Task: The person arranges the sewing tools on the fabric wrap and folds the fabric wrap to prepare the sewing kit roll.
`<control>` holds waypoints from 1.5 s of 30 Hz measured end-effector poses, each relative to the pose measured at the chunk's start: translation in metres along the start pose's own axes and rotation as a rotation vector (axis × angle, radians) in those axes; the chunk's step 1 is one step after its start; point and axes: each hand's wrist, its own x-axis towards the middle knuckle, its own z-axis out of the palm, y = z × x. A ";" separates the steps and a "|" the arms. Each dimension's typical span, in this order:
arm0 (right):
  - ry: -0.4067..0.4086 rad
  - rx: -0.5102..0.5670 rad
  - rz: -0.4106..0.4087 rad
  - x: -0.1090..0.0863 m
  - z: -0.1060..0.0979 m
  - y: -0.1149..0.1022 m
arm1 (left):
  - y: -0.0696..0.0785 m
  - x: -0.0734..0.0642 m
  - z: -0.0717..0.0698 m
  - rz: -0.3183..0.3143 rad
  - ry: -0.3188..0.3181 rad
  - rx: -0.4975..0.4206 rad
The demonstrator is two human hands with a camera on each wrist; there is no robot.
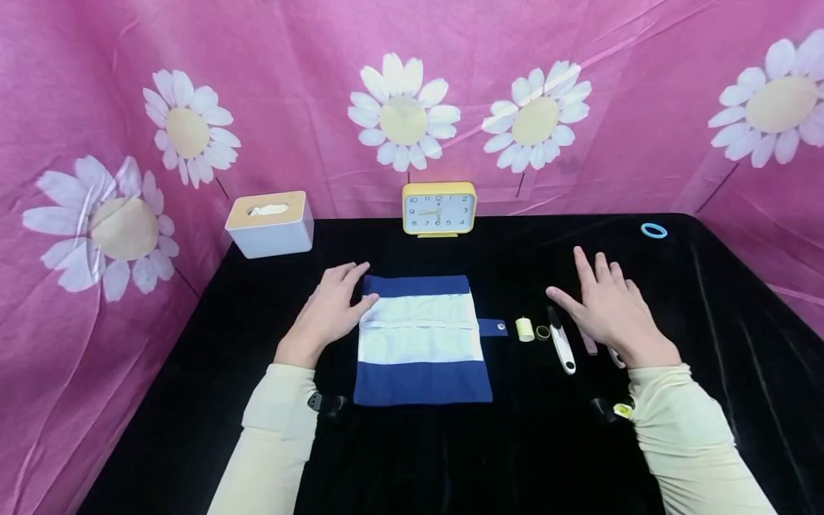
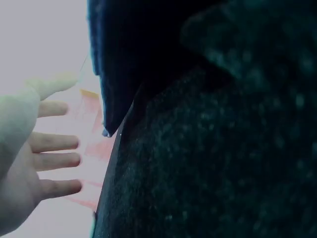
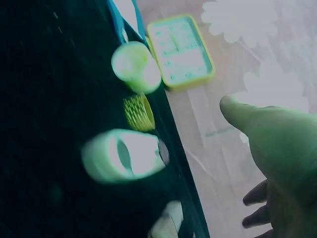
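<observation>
A blue cloth roll-up pouch [image 1: 423,383] with a pale pocketed middle and a snap strap [image 1: 493,327] lies spread flat. My left hand [image 1: 330,304] is at its left edge, fingers extended, thumb over the pale part's edge. In the left wrist view the left hand [image 2: 29,163] shows spread fingers holding nothing. My right hand [image 1: 608,307], fingers apart, hovers over small tools and partly hides a pinkish strip [image 1: 589,342] and a white-handled item [image 1: 616,357]. Left of it lie a white-handled cutter [image 1: 563,349] with a dark tip, a dimpled thimble ring [image 3: 139,112] and a pale yellow thread spool [image 1: 524,330].
A yellow clock [image 1: 440,208] stands at the table's back edge. A tissue box [image 1: 270,225] sits at the back left, and a blue ring [image 1: 654,230] at the back right. Pink flowered cloth [image 1: 309,107] hangs behind the black-covered table [image 1: 412,465].
</observation>
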 end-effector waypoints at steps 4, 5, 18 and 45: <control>-0.017 0.011 0.053 -0.001 0.000 0.017 | 0.002 -0.002 0.002 0.005 -0.062 -0.030; -0.011 0.014 0.064 -0.001 0.001 0.021 | 0.002 -0.002 0.002 0.009 -0.072 -0.034; 0.105 0.144 0.036 -0.009 0.003 0.062 | 0.006 0.000 0.008 0.012 -0.163 0.028; 0.176 0.156 -0.006 -0.031 0.025 0.072 | 0.000 0.001 0.008 0.050 -0.178 0.029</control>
